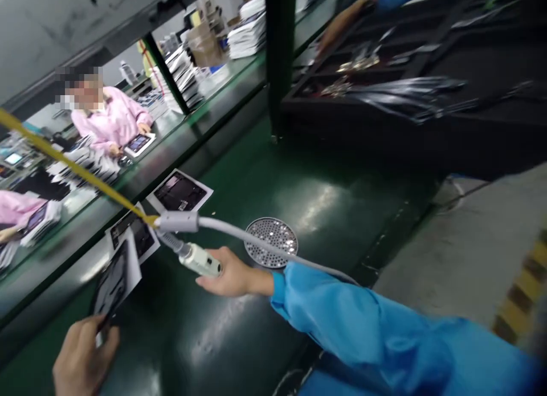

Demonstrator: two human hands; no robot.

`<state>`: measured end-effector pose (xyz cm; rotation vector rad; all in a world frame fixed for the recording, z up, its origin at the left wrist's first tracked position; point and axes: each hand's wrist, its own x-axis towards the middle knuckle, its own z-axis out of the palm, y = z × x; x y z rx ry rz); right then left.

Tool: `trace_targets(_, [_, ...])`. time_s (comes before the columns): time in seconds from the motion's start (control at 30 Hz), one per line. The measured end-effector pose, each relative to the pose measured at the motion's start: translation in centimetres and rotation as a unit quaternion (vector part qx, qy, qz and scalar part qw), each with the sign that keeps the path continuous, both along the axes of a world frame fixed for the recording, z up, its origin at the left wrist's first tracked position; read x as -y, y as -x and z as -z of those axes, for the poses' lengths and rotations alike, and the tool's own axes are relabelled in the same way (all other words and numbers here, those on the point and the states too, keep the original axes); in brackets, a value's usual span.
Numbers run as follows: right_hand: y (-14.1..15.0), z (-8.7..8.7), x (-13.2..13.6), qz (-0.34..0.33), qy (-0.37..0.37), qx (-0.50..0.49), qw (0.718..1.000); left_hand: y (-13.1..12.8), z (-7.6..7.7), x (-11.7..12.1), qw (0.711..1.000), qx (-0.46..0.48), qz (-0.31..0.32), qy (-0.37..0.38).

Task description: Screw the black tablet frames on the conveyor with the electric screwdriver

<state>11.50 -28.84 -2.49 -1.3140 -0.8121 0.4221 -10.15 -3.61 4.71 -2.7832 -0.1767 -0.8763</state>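
left hand pinches printed sheet, right fingers clenched around electric screwdriver.

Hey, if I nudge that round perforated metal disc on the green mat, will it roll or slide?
The perforated metal disc lies flat on the green mat, so it would probably slide rather than roll unless tipped on edge. It looks thin and full of holes, so it's likely light for its size. Its shiny surface suggests it may slip easily.
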Motion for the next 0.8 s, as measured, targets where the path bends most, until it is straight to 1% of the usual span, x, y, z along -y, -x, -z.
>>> trace_targets(0.03, [-0.2,-0.2,0.1,-0.002,-0.005,-0.005,1.0,-0.3,-0.1,1.7,0.998,-0.015,0.011,-0.056])
trace_targets(0.07, [-0.4,-0.4,0.3,-0.009,-0.01,-0.014,1.0,-0.8,-0.2,3.5,0.996,-0.026,0.028,-0.086])
trace_targets(0.1, [-0.7,-0.7,0.5,-0.01,-0.019,-0.027,0.999,-1.3,-0.3,5.3,0.994,-0.03,0.04,-0.097])
trace_targets(0.17, [-1.6,-1.5,1.1,-0.027,-0.037,-0.063,0.997,-2.3,-0.2,9.1,0.993,-0.052,0.072,-0.074])
trace_targets(0.23, [-2.7,-2.4,2.1,-0.02,-0.054,-0.091,0.994,-3.2,0.4,12.7,0.991,-0.076,0.102,-0.038])
trace_targets(0.27, [-3.2,-2.8,2.7,-0.013,-0.057,-0.099,0.993,-3.6,1.0,14.3,0.989,-0.084,0.117,-0.021])
trace_targets(0.33, [-4.4,-3.4,4.0,0.015,-0.032,-0.104,0.994,-4.3,2.5,17.0,0.986,-0.097,0.135,0.006])
trace_targets(0.43, [-5.7,-3.2,5.6,0.088,-0.037,-0.081,0.992,-5.6,5.5,19.7,0.985,-0.109,0.127,0.03])
trace_targets(0.53, [-6.5,-2.5,6.6,0.157,-0.05,-0.046,0.985,-6.6,8.0,20.7,0.984,-0.122,0.1,0.081])
trace_targets(0.6, [-6.8,-2.0,6.9,0.19,-0.05,-0.033,0.98,-6.9,8.7,20.5,0.973,-0.143,0.099,0.151])
trace_targets(0.63, [-6.9,-1.9,6.9,0.202,-0.049,-0.029,0.978,-7.0,8.8,20.1,0.963,-0.157,0.104,0.194])
trace_targets(0.7, [-7.0,-1.8,6.9,0.213,-0.044,-0.026,0.976,-6.9,8.5,19.0,0.94,-0.174,0.106,0.273])
trace_targets(0.73, [-7.0,-1.8,6.9,0.213,-0.039,-0.026,0.976,-6.9,8.2,18.4,0.934,-0.173,0.095,0.298])
trace_targets(0.8, [-7.0,-1.9,6.8,0.206,-0.027,-0.03,0.978,-6.8,7.6,17.4,0.934,-0.16,0.048,0.317])
